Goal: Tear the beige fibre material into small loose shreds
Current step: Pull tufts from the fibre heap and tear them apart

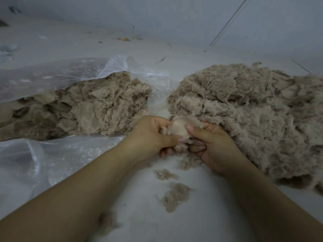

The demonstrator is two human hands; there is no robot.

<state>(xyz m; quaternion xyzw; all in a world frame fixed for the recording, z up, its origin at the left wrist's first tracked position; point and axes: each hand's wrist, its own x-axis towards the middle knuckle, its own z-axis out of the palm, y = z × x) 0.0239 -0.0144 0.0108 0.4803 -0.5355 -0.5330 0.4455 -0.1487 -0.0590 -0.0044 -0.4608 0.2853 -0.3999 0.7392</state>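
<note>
A: What do the 2 hands hold?

B: Both grip 1 small beige piece of fibre material with a smooth, thin patch and fuzzy edges. The left hand curls its fingers under it, thumb pressed on the lower edge. The right hand pinches it from the other side, thumb on top, fingers curled beneath. The hands nearly touch, with the piece between them.

A: And where is that piece relative to the big heap?

B: It sits just at the near left edge of the large heap of loose beige fibre shreds, touching its fringe. The right hand rests against that heap as well.

A: What lies on the other side?

B: Left of the heap, a clear crumpled plastic bag lies open on its side on the pale grey surface, holding a second mass of beige fibre with flat untorn patches.

A: Anything nearer than the heap?

B: 2 small tufts of beige fluff lie on the surface between the forearms, nearer the person than the heap. Another faint wisp clings by the left forearm, too blurred to describe.
</note>
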